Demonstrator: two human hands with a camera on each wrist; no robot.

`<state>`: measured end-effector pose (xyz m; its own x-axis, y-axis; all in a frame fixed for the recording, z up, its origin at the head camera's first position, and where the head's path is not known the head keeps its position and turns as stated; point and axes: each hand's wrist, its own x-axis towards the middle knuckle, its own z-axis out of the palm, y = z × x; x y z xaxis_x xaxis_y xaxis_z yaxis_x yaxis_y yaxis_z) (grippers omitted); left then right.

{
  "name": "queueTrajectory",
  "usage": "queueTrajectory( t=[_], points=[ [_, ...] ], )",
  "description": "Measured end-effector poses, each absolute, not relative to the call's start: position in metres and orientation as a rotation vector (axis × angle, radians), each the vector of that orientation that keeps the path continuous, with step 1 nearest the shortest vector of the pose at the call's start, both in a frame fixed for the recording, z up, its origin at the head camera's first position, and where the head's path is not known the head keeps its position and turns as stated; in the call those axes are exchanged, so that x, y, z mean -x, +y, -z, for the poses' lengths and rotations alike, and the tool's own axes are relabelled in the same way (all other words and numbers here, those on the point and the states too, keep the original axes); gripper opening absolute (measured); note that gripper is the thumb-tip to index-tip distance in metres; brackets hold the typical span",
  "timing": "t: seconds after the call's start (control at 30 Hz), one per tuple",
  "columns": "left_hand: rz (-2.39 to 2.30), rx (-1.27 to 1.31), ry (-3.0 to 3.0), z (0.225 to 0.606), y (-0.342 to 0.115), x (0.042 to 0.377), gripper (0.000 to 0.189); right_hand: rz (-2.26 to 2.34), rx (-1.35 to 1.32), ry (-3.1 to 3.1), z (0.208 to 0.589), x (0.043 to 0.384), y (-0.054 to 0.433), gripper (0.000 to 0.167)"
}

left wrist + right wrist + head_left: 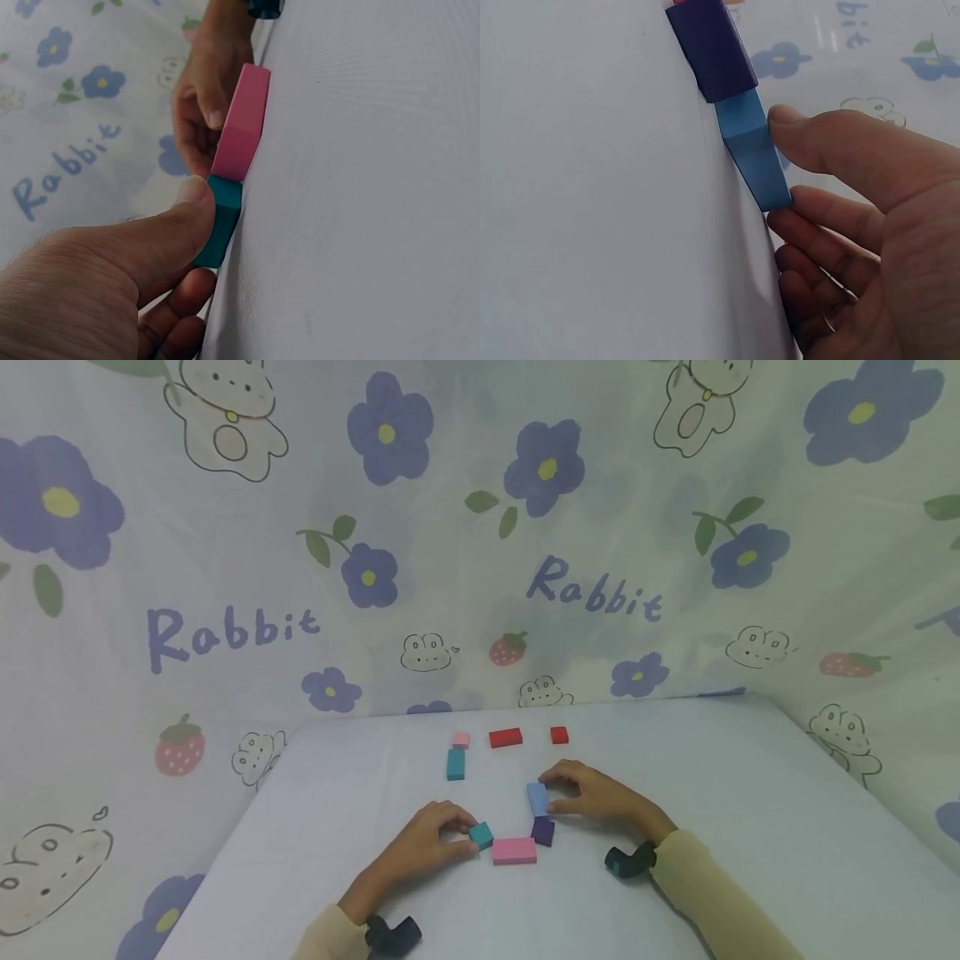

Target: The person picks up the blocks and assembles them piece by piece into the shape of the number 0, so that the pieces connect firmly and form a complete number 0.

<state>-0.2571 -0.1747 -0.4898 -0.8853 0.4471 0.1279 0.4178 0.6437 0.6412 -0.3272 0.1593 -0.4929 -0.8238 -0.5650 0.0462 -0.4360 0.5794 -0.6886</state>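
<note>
My left hand (427, 846) pinches a small teal block (482, 836) between thumb and fingers. That block is angled at the left end of a pink rectangular block (514, 852); the left wrist view shows the teal block (223, 217) right against the pink one (244, 124). With thumb and fingertips, my right hand (596, 796) holds a light blue rectangular block (537, 799) at its two ends. The near end of the blue block meets a dark purple block (543, 832), which stands by the pink block's right end. In the right wrist view, purple (714, 49) and blue (757, 154) adjoin.
Farther back on the white tabletop (360, 785) lie a teal rectangular block (456, 764), a small light pink block (461, 741), a red rectangular block (506, 738) and a small red block (559, 735). A printed curtain (465, 552) hangs behind the table.
</note>
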Motion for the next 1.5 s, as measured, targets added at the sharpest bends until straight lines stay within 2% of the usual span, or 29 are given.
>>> queueTrajectory(
  t=[0.27, 1.5],
  points=[
    [-1.085, -0.739, 2.806, 0.4907, -0.1739, 0.2575, 0.032, 1.056, 0.781, 2.618, 0.4881, 0.3252, 0.1611, 0.049],
    [-1.074, -0.725, 2.814, 0.4890, -0.1732, 0.2564, 0.032, 1.034, 0.840, 2.639, 0.4920, 0.3255, 0.1567, 0.050]
  ],
)
